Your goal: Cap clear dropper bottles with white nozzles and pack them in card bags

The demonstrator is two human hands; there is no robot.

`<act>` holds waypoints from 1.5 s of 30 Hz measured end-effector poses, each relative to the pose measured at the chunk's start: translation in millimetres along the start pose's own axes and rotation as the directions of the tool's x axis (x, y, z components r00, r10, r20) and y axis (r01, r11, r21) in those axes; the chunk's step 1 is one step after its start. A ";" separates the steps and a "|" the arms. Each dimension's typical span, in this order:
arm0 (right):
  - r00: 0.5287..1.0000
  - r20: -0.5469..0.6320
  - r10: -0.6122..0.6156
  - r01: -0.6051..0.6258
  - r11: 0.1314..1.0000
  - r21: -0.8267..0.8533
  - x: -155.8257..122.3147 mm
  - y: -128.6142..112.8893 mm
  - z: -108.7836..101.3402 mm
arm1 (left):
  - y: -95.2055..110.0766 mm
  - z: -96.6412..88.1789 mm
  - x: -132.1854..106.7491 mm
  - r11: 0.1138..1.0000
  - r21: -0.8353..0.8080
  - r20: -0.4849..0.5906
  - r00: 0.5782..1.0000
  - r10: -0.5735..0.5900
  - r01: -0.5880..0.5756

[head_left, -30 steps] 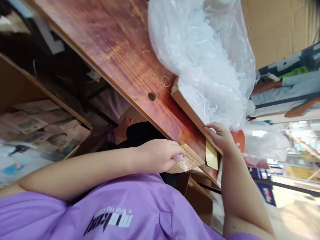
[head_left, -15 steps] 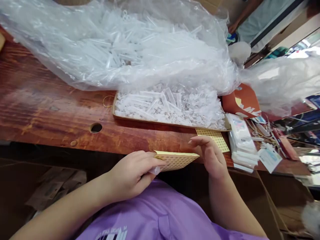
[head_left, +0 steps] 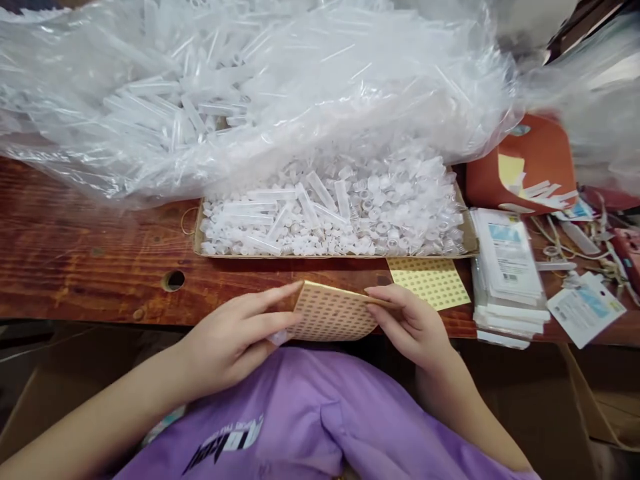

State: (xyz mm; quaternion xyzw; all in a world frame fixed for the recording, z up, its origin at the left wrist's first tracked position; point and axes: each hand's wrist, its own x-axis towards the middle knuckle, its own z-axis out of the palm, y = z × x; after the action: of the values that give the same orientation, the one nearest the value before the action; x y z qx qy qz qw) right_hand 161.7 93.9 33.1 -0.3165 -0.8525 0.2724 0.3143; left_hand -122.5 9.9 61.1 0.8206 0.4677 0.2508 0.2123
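A yellow sticker sheet [head_left: 337,312] printed with rows of small dark dots is held in front of my body, slightly bent. My left hand [head_left: 240,333] grips its left edge between the fingers. A small translucent plastic piece [head_left: 281,337], mostly hidden, also sits in that hand near the thumb. My right hand [head_left: 413,323] pinches the sheet's right edge between thumb and fingers. Another yellow sticker sheet [head_left: 433,281] lies on the wooden table [head_left: 90,233] beyond my right hand.
A shallow cardboard tray [head_left: 197,233] of clear tubes and small caps stands ahead. Behind it lies a large plastic bag [head_left: 310,87] full of tubes. At right are an orange bin [head_left: 545,143], stacked printed packets [head_left: 510,267] and a card [head_left: 585,307]. The table has a hole [head_left: 173,281].
My right hand has come in from beside the sticker sheet and taken its right edge. The sheet is tilted up more toward me. The camera view has shifted and levelled.
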 end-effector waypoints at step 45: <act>0.957 0.280 0.068 0.093 0.847 -0.524 2.8 -15.5 19.5 | -19.2 34.2 45.4 0.858 0.473 0.108 0.980 0.168 -0.199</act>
State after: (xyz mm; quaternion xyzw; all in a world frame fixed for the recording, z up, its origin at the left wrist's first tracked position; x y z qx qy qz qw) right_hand 140.5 80.6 31.6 -0.3424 -0.9330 0.0669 0.0885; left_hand -94.5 54.8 32.8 0.8957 0.4281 0.1199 -0.0085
